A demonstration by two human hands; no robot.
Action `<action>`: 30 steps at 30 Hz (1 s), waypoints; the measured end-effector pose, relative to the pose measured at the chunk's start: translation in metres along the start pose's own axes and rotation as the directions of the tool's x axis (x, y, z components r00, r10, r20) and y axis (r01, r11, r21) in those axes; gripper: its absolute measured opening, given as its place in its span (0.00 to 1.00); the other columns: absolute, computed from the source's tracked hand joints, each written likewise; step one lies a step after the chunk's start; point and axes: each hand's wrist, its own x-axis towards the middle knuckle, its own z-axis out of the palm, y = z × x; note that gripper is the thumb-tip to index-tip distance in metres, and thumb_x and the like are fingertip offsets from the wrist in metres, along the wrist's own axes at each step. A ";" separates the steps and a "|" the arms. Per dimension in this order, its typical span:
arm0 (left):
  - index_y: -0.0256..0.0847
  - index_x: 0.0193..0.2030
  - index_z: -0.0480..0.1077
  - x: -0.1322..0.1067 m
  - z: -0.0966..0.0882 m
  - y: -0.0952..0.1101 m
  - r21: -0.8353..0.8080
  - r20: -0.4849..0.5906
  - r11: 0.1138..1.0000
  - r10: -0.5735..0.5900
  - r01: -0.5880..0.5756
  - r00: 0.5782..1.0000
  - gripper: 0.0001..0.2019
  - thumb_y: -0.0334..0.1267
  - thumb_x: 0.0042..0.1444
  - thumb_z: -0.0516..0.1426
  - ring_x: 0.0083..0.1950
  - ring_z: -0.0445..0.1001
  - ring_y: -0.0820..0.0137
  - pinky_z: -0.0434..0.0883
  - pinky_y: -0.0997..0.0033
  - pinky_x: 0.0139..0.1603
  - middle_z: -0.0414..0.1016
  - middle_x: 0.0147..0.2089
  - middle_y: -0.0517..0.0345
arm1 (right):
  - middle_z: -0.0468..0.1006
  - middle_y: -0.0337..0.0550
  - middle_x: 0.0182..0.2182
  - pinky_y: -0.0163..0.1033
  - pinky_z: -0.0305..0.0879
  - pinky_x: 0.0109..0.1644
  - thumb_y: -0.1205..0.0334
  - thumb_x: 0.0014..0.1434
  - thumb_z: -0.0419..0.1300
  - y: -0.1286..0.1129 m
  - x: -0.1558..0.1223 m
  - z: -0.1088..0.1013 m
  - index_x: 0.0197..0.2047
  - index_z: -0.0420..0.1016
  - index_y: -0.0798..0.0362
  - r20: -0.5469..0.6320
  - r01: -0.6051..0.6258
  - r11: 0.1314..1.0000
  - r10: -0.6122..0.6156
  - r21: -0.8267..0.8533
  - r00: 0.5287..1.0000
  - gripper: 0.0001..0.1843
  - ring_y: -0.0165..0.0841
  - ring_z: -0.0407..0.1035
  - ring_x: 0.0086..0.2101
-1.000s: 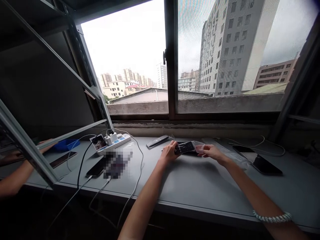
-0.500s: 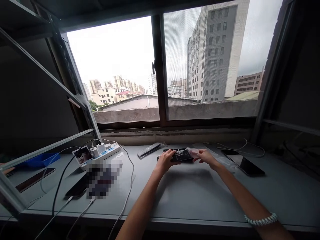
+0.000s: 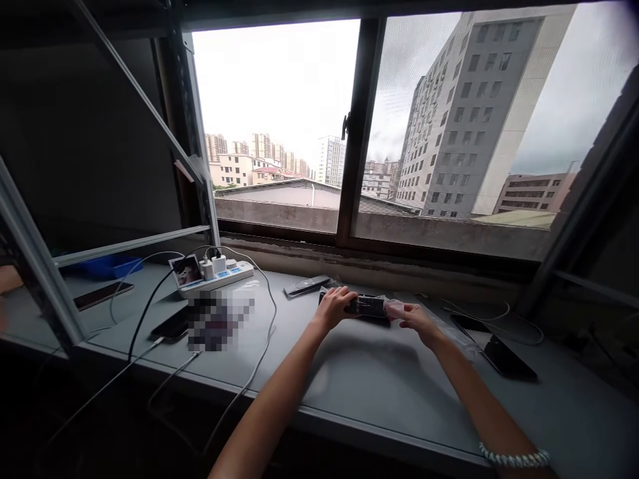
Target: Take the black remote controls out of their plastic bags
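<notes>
My left hand (image 3: 335,305) is closed round the left end of a black remote-like device (image 3: 368,305) held just above the grey table (image 3: 369,379). My right hand (image 3: 414,315) pinches the clear plastic bag (image 3: 394,307) that wraps the device's right end. Both hands are far out in front of me, near the window sill. Another dark device lies under the held one, mostly hidden.
A bagged black device (image 3: 305,286) lies left of my hands. A white power strip (image 3: 219,274) with chargers and cables, a phone (image 3: 170,326) and a blurred patch sit at the left. A phone (image 3: 502,354) with a cable lies right. A blue tray (image 3: 112,266) and metal shelf frame (image 3: 40,279) stand far left.
The view has swung and tilted, so the table now slopes. My hands keep their hold on the device and bag, which has slid further over it. The other person's arm at left has left view.
</notes>
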 end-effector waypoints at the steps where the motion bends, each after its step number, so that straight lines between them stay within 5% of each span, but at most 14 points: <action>1: 0.42 0.48 0.67 -0.001 0.000 -0.001 0.000 -0.001 1.000 -0.009 0.009 1.000 0.19 0.45 0.50 0.61 0.47 0.69 0.64 0.63 0.66 0.49 0.71 0.43 0.55 | 0.78 0.51 0.35 0.39 0.61 0.33 0.46 0.44 0.64 0.001 0.001 -0.002 0.34 0.78 0.55 -0.015 -0.007 1.000 0.007 0.011 1.000 0.21 0.44 0.69 0.41; 8: 0.43 0.47 0.67 -0.007 0.005 -0.011 -0.020 -0.026 0.992 -0.122 0.122 0.992 0.18 0.46 0.50 0.61 0.45 0.70 0.66 0.63 0.66 0.49 0.71 0.43 0.57 | 0.77 0.51 0.41 0.38 0.63 0.34 0.46 0.41 0.66 0.014 0.008 -0.018 0.39 0.78 0.52 -0.106 -0.040 0.997 0.046 0.059 0.993 0.25 0.43 0.70 0.42; 13: 0.42 0.46 0.69 -0.005 0.011 -0.004 -0.002 0.001 0.999 -0.038 0.038 0.999 0.19 0.47 0.48 0.62 0.44 0.71 0.65 0.64 0.67 0.48 0.72 0.42 0.56 | 0.77 0.49 0.40 0.37 0.63 0.33 0.43 0.42 0.65 0.013 0.008 -0.009 0.40 0.78 0.52 0.041 -0.012 1.000 0.012 -0.008 0.999 0.26 0.41 0.71 0.40; 30: 0.42 0.48 0.66 0.001 -0.003 0.007 0.034 0.019 0.999 -0.005 0.004 1.000 0.19 0.45 0.50 0.61 0.44 0.70 0.65 0.64 0.67 0.48 0.71 0.43 0.55 | 0.78 0.47 0.32 0.35 0.62 0.30 0.43 0.41 0.65 0.001 0.003 -0.004 0.36 0.80 0.53 0.011 0.017 1.000 -0.018 0.010 1.000 0.25 0.40 0.70 0.38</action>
